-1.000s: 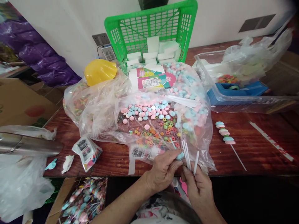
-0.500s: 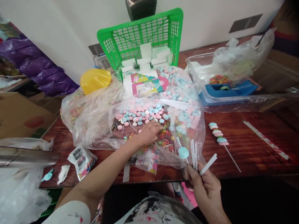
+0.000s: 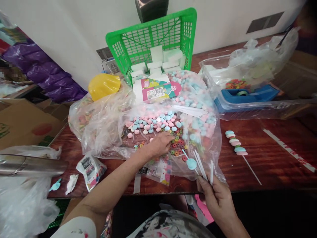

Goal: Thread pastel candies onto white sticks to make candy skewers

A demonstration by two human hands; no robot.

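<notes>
My right hand [image 3: 216, 193] grips several white sticks [image 3: 200, 165] at the table's front edge. One of them carries a flat, round blue candy [image 3: 191, 164]. My left hand [image 3: 162, 143] reaches into the ring-shaped candies [image 3: 178, 143], its fingers bent and drawn together at the edge of that pile. Whatever is between those fingertips is hidden. Just beyond lie loose pink, blue and white candies [image 3: 158, 122] on clear plastic. A candy skewer [image 3: 235, 142], threaded with blue, white, pink and green pieces, rests on the table to the right.
A green basket [image 3: 151, 29] with white boxes stands behind a clear bag of candies [image 3: 195, 89]. Left are another bag [image 3: 99, 122] and a yellow scoop-like object [image 3: 104, 86]. A clear tray [image 3: 257, 107] at right holds a blue tape dispenser [image 3: 247, 96]. More sticks [image 3: 189, 110] lie on the bag.
The sticks in my right hand have swung: the bundle leans further left and the stray ones now point upward. My left hand stays at the ring candies. The whole view has shifted slightly.
</notes>
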